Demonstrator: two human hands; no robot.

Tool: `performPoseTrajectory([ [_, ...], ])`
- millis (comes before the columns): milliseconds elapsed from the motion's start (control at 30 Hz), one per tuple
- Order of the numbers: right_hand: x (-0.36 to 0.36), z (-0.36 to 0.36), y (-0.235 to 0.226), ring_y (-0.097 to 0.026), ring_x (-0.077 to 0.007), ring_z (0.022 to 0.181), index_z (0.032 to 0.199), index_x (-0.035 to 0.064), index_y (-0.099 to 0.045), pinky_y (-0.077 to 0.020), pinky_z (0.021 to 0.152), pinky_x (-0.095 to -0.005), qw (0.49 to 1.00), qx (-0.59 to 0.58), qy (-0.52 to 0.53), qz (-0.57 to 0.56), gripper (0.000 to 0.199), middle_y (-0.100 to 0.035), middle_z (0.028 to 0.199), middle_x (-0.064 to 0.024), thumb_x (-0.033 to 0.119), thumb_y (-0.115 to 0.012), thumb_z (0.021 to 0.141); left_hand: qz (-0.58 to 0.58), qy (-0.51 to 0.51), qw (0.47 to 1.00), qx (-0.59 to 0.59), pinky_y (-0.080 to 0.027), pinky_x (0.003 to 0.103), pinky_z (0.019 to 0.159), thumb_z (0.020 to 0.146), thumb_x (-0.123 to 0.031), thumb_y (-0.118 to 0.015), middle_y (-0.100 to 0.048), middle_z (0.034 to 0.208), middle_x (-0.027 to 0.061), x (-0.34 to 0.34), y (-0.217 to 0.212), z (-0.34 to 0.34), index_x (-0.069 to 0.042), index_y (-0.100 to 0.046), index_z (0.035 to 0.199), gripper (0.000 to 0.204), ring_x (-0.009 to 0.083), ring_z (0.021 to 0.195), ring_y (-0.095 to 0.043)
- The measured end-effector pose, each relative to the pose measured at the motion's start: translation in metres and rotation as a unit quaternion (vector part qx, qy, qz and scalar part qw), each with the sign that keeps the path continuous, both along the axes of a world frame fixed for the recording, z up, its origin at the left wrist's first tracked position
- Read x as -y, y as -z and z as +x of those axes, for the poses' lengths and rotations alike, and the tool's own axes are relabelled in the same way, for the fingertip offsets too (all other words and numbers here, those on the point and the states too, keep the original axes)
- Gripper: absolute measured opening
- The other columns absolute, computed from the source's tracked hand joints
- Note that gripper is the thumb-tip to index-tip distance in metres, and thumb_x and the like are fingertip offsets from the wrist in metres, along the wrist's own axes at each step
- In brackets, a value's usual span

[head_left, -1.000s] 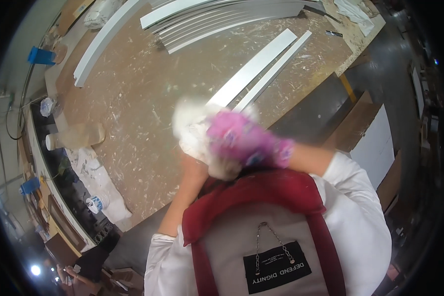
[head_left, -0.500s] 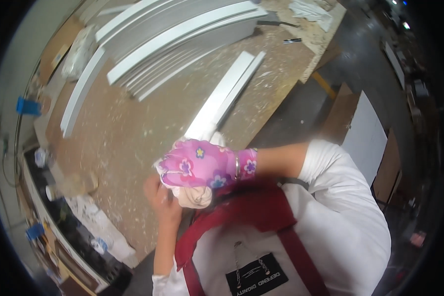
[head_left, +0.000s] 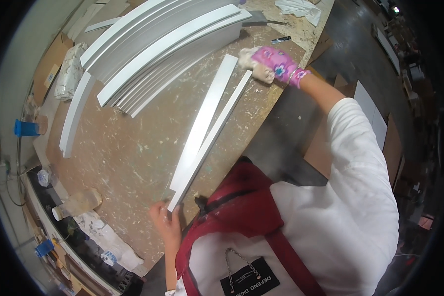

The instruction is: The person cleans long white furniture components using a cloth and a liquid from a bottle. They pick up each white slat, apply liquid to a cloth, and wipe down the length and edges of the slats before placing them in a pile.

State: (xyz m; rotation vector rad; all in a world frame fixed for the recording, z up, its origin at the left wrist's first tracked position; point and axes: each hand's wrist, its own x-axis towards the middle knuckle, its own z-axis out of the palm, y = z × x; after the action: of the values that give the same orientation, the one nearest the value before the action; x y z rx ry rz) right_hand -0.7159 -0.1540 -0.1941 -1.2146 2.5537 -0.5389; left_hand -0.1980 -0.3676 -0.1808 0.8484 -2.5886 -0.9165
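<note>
Narrow white strip [head_left: 217,128]: wiping looks partway

The strip lies slantwise on the table [head_left: 128,172] near its front edge, with a wide white strip [head_left: 202,123] just beside it, close together toward the lower end. The bare left hand [head_left: 165,220] has its thumb and fingers closed about the narrow strip's lower end. The right hand [head_left: 277,64], in a pink flowered glove [head_left: 293,75], is clenched on a bunched cream cloth [head_left: 262,74] by the far end; whether the cloth touches the strip, I cannot tell.

With the cloth out there, one pass along the length seems about complete. Whether more wiping is needed does not show. The wide strip may be finished or waiting. A stack of strips [head_left: 163,52] lies farther back, untouched by either hand; its progress cannot be judged.
</note>
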Motion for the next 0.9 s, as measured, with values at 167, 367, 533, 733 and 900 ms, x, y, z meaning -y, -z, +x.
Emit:
performPoseTrajectory([
  [167, -0.023, 0.007, -0.013, -0.06, -0.0238, 0.098, 0.116, 0.0058, -0.058, -0.0464, 0.088, -0.0327, 0.978, -0.126, -0.026, -0.166, 0.031, -0.063, 0.106, -0.0131, 0.013, -0.058, 0.086, -0.051, 0.035, 0.996, 0.057, -0.04, 0.042, 0.086, 0.075, -0.011, -0.07, -0.054, 0.104, 0.016, 0.007, -0.006, -0.002, -0.003, -0.059, 0.105, 0.034, 0.0354, 0.097, -0.051],
  [367, 0.04, 0.058, -0.01, -0.054, -0.0139, 0.08, 0.097, -0.0043, -0.062, -0.0467, 0.071, -0.0247, 0.889, 0.316, 0.108, -0.313, 0.025, -0.064, 0.089, -0.0032, 0.013, -0.065, 0.078, -0.17, 0.202, 0.949, 0.172, -0.041, 0.042, 0.081, 0.073, -0.02, -0.072, -0.056, 0.107, 0.0139, -0.008, -0.041, -0.083, -0.009, -0.053, 0.118, 0.05, 0.0313, 0.096, -0.053],
  [533, 0.007, 0.088, 0.018, -0.058, -0.0149, 0.078, 0.101, 0.0009, -0.062, -0.0476, 0.071, -0.0241, 0.882, 0.021, 0.22, -0.417, 0.031, -0.064, 0.089, -0.0063, 0.015, -0.074, 0.076, -0.175, 0.224, 0.953, 0.108, -0.043, 0.039, 0.072, 0.072, -0.02, -0.071, -0.055, 0.104, 0.0145, -0.012, -0.014, -0.102, -0.006, -0.052, 0.12, 0.054, 0.0306, 0.091, -0.053],
  [733, -0.028, 0.12, -0.015, -0.061, -0.0194, 0.089, 0.105, 0.0032, -0.061, -0.049, 0.08, -0.031, 0.853, 0.111, 0.238, -0.451, 0.022, -0.064, 0.096, -0.0065, 0.015, -0.063, 0.087, -0.149, 0.241, 0.956, 0.073, -0.045, 0.04, 0.079, 0.075, -0.021, -0.071, -0.055, 0.111, 0.0166, -0.014, 0.002, -0.14, -0.004, -0.052, 0.121, 0.052, 0.0336, 0.097, -0.054],
  [900, 0.029, 0.199, -0.022, -0.056, -0.0274, 0.106, 0.108, 0.0095, -0.059, -0.0424, 0.095, -0.0406, 0.959, 0.134, -0.079, -0.236, 0.029, -0.06, 0.108, -0.0121, 0.023, -0.057, 0.083, 0.133, 0.284, 0.935, 0.163, -0.045, 0.041, 0.078, 0.084, -0.02, -0.062, -0.059, 0.099, 0.0207, -0.006, -0.013, -0.124, -0.001, -0.055, 0.116, 0.037, 0.0361, 0.087, -0.056],
])
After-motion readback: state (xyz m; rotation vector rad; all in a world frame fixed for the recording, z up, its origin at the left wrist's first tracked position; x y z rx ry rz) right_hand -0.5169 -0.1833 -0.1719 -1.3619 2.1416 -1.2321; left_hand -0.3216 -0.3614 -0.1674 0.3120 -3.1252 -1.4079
